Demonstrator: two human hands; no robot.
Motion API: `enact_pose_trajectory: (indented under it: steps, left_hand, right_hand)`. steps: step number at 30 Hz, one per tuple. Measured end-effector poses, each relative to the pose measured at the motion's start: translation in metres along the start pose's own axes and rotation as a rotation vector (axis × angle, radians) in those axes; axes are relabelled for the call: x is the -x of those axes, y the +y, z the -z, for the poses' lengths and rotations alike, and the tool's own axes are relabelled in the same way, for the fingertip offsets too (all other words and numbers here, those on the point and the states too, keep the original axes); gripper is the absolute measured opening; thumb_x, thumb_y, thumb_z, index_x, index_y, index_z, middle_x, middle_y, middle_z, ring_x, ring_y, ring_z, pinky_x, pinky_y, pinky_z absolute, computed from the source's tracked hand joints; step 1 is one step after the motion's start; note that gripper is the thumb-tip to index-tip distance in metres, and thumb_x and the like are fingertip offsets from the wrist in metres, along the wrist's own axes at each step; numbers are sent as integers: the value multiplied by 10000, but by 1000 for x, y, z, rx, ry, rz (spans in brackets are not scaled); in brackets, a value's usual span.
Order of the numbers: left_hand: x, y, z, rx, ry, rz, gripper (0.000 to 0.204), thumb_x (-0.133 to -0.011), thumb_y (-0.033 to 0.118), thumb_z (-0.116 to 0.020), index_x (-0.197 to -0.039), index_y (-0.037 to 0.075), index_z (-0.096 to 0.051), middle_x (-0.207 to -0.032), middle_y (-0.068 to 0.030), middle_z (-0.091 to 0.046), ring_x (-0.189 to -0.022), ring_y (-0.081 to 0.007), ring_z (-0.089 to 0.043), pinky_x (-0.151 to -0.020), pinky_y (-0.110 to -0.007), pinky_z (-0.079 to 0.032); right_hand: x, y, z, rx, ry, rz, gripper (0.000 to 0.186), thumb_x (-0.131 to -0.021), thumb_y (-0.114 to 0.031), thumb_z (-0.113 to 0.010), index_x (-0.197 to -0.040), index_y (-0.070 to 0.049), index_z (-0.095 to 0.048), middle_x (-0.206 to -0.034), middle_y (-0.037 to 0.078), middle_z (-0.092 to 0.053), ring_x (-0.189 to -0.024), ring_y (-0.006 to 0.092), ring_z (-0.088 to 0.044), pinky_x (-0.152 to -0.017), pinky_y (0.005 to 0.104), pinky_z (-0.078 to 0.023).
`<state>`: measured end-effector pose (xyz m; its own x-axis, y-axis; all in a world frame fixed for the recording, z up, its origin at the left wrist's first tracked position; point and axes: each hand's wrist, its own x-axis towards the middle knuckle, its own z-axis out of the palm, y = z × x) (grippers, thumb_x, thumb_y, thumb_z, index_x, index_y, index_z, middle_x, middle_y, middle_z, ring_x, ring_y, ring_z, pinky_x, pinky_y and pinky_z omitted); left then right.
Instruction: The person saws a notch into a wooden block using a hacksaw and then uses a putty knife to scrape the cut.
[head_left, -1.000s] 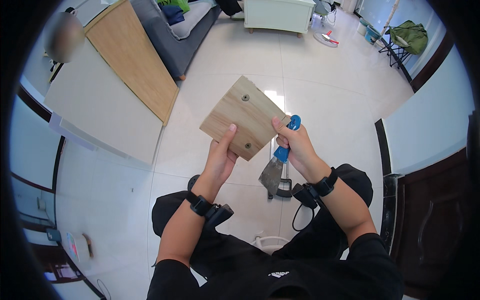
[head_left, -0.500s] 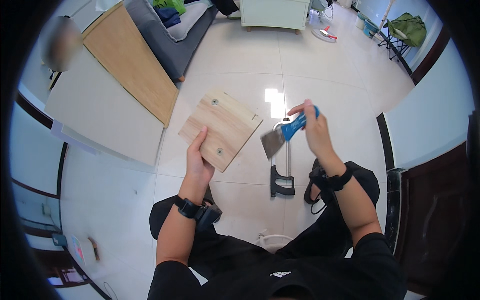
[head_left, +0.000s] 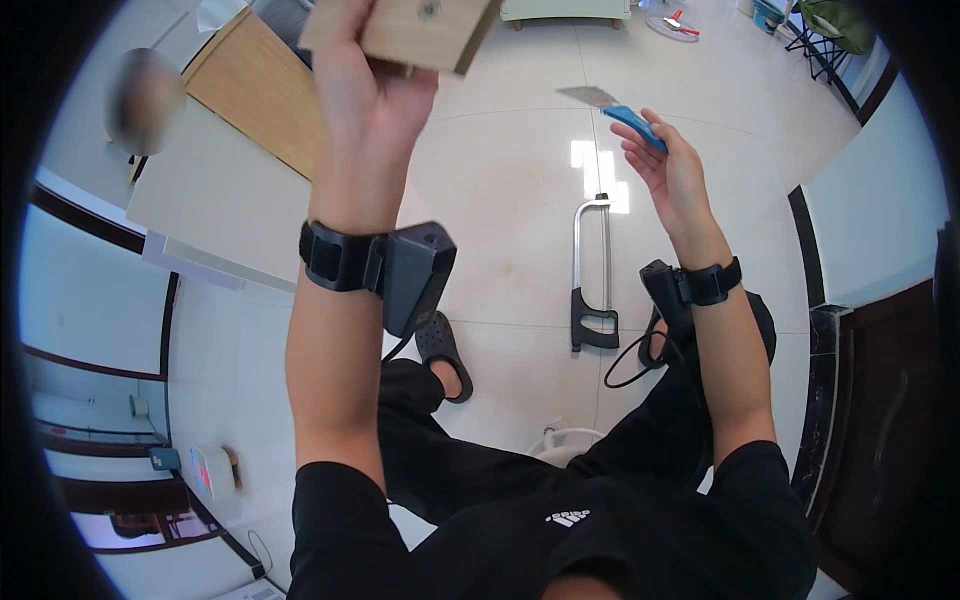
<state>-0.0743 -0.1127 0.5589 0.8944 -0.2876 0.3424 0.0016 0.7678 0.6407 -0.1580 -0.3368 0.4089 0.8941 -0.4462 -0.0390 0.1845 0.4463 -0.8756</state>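
Fingers of the left hand [head_left: 365,90] clamp a wooden block [head_left: 400,30] raised high at the top edge; right hand [head_left: 670,170] fingers pinch a blue-handled scraper [head_left: 615,108] (blade clear of the wood). No scraping contact yet. Hacksaw [head_left: 590,270] lies untouched on the floor [head_left: 500,200].

Pale matt wooden board [head_left: 415,30]; scraper [head_left: 615,108] with dull metal blade and glossy blue plastic handle (above glossy floor tiles [head_left: 500,200]).
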Motion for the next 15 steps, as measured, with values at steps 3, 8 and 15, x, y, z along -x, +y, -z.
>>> enact_pose_trajectory:
  steps: [3, 8, 15]
  left_hand:
    - [-2, 21, 15, 224, -230, 84, 415, -948, 258, -561, -1301, 54, -482, -1266, -138, -583, -1161, -294, -576, -915, -428, -531]
    - [41, 1, 91, 144, -48, 60, 393, -991, 282, -486, -1327, 79, -474, -1300, -110, -565, -1192, -263, -556, -988, -436, -485]
    - [40, -14, 128, -1, 419, 1, 455, -990, 317, -462, -1381, 86, -431, -1369, -104, -514, -1237, -287, -510, -1024, -480, -437]
  right_hand:
    - [1, 4, -6, -151, -127, -86, 375, -942, -103, -459, -1273, 75, -450, -1143, 229, -623, -952, 181, -621, -872, 276, -524]
    - [10, -4, -5, -158, -149, -87, 372, -935, -53, -474, -1284, 58, -405, -1087, 186, -616, -998, 210, -605, -921, 314, -512]
    - [18, 11, -11, -9, -200, -85, 191, -904, -209, -599, -958, -60, -492, -720, 25, -512, -657, 122, -548, -645, 248, -457]
